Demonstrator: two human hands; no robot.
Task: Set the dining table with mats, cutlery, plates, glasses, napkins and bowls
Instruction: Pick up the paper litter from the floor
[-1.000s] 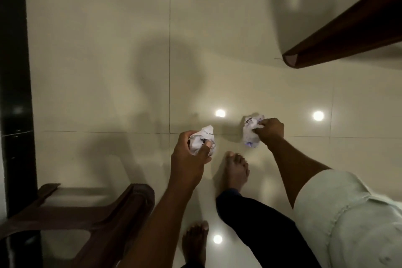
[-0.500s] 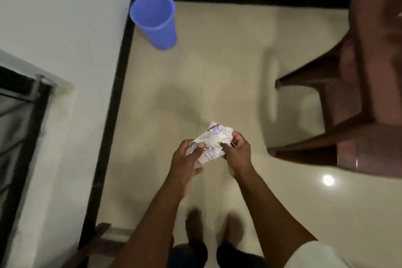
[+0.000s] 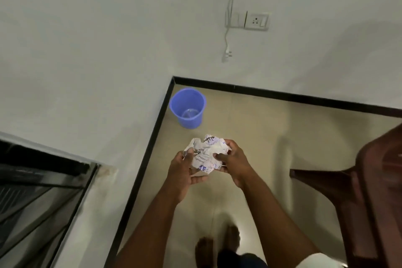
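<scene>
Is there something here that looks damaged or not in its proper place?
Yes. Both hands, left and right, hold crumpled printed paper, badly creased. On the wall, a plug dangles unplugged below the socket.

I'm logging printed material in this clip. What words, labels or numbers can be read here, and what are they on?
"Papper": blue print on the crumpled paper held between the left hand and the right hand.
"ighteners": the line below it, cut off by a fold, a doubtful reading.
Dark handwriting at the top of the paper: not readable.
Blue bucket: no text visible.
Wall socket plate: no text visible.
</scene>
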